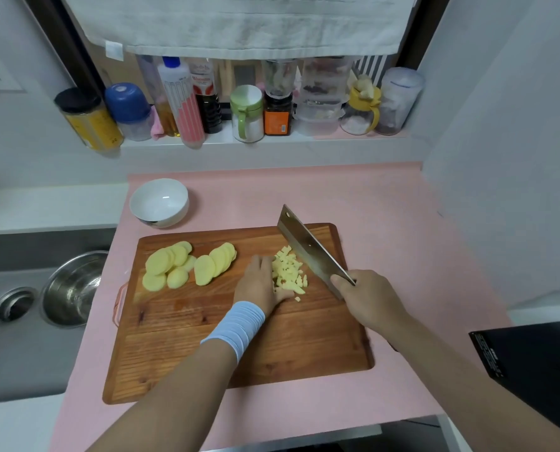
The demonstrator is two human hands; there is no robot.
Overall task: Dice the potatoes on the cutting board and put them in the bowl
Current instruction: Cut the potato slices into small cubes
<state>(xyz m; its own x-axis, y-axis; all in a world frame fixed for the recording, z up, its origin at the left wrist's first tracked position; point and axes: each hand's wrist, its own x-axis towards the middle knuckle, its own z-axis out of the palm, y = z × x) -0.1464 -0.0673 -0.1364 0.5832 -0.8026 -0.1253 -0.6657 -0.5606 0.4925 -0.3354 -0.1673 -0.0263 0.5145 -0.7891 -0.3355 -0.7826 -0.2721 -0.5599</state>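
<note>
Chopping potato on the big wooden cutting board (206, 337) on the pink bench (386, 207).

The knife (308, 247), gripped tight in the right hand (370, 296), slants from near-right to far-left, tip away. The left hand (260, 282) lies flat, fingers (259, 261) out, touching the diced potato (288, 272) and holding nothing. They sit close to the blade and could get cut. Potato slices (187, 265) wait left. The bowl (159, 202) is empty.
</note>
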